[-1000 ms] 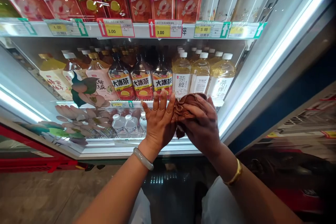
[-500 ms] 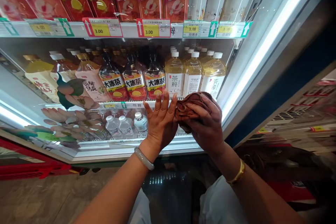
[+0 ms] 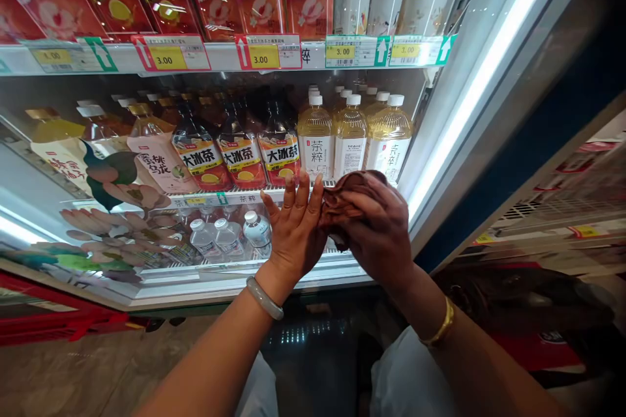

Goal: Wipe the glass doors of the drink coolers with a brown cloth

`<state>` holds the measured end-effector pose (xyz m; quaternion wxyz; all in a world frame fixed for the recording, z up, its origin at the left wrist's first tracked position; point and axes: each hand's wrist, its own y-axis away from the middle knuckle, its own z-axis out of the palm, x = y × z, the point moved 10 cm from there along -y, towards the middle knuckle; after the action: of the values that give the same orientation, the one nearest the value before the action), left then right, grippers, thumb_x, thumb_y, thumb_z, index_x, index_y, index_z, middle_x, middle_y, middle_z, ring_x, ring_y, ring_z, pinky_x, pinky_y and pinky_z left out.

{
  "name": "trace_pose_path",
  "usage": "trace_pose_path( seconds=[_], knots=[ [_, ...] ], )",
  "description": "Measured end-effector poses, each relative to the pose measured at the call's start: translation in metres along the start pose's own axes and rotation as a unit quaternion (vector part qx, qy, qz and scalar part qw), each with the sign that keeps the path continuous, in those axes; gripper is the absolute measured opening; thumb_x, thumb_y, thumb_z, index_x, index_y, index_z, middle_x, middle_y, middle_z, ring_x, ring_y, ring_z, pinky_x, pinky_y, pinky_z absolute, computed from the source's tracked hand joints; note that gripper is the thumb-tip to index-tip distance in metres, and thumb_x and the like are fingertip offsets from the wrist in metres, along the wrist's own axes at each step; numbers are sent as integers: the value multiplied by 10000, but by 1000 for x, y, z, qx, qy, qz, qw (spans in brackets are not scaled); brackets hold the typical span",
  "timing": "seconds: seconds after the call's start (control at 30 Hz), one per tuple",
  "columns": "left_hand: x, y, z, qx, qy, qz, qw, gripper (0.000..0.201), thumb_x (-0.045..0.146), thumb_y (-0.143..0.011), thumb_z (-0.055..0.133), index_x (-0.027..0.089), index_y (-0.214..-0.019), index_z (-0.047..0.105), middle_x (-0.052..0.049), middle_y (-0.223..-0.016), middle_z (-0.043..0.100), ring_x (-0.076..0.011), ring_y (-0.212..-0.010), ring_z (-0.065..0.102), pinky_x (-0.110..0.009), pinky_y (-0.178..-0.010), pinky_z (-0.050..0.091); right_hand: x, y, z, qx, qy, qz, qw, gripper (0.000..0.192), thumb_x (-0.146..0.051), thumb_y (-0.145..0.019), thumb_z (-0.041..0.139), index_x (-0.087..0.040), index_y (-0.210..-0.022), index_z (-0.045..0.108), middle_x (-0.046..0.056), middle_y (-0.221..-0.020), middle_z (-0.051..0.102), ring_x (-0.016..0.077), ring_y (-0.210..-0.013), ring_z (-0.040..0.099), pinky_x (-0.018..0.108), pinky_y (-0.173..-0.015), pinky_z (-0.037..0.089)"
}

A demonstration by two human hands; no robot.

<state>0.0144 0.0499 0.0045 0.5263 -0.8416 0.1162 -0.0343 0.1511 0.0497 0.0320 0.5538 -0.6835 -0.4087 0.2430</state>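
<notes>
Right hand (image 3: 379,234) bunched around a brown cloth (image 3: 345,199), its lower part hidden; left hand (image 3: 293,231) flat, fingers spread.

A shop: a glass-fronted drinks cooler (image 3: 440,163) holds rows of bottled tea (image 3: 349,137) above shelf price tags (image 3: 267,52).

Crumpled brown cloth (image 3: 345,203) against glass
</notes>
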Motion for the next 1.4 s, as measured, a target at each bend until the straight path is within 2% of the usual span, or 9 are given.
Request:
trace_pose_path(
  seconds=[0.17,0.37,0.5,0.6,0.7,0.87,0.97,1.2,1.4],
  knots=[
    [9,-3,3,-19,12,-3,1000,900,157,-940,503,205,-1696,17,-112,-1745,85,-247,-1634,-22,-545,-1291,-175,33,-3,-23,60,30,66,996,160,-237,-861,789,-289,-1009,758,58,-1353,627,375,-1443,479,626,-1184,451],
    [21,-4,5,-14,21,11,1000,869,187,-963,504,180,-1695,35,-117,-1747,93,-236,-1637,-16,-517,-1297,-171,7,-1,-5,10,10,19,1000,115,-221,-879,768,-320,-937,763,-2,-1319,683,306,-1442,491,540,-1206,454],
    [24,-6,6,-14,22,15,1000,873,169,-957,515,182,-1694,47,-118,-1747,117,-209,-1635,-48,-503,-1293,-184,20,5,-12,3,11,20,1000,89,-267,-854,813,-289,-794,750,-4,-1316,689,318,-1443,487,552,-1204,449],
    [22,-7,9,-28,20,-4,999,887,160,-946,521,188,-1694,45,-129,-1740,154,-215,-1634,-43,-520,-1289,-186,39,3,-28,43,44,48,997,123,-241,-846,813,-262,-746,745,21,-1341,670,357,-1451,472,589,-1184,450],
    [27,-6,11,-30,31,2,999,900,152,-942,529,196,-1695,39,-127,-1739,116,-239,-1635,-10,-535,-1291,-179,43,0,-39,95,56,73,991,85,-208,-843,811,-260,-793,766,50,-1341,662,382,-1446,472,601,-1161,458],
    [35,-5,12,-19,47,23,998,933,138,-922,548,204,-1696,31,-106,-1739,82,-240,-1633,-11,-517,-1297,-178,23,1,-16,10,29,53,998,65,-264,-859,811,-321,-850,780,-8,-1331,685,340,-1445,478,577,-1175,441],
    [35,-6,13,-17,46,19,999,910,141,-938,535,205,-1695,34,-101,-1739,64,-237,-1634,-12,-519,-1294,-180,28,9,-16,-16,32,45,998,59,-292,-851,825,-313,-830,774,-22,-1306,697,318,-1426,495,548,-1189,437],
    [44,-10,19,-33,51,7,998,897,138,-953,517,213,-1693,15,-120,-1740,92,-260,-1634,12,-544,-1295,-161,62,10,-42,46,66,108,991,61,-233,-859,791,-277,-901,785,53,-1369,611,357,-1451,450,577,-1217,413],
    [50,-6,21,-25,80,27,996,820,173,-994,466,217,-1697,47,-108,-1736,124,-234,-1635,15,-512,-1308,-143,25,13,-13,-73,49,78,993,217,-227,-889,688,-318,-1077,747,19,-1399,648,332,-1515,409,554,-1234,363]
  ],
)
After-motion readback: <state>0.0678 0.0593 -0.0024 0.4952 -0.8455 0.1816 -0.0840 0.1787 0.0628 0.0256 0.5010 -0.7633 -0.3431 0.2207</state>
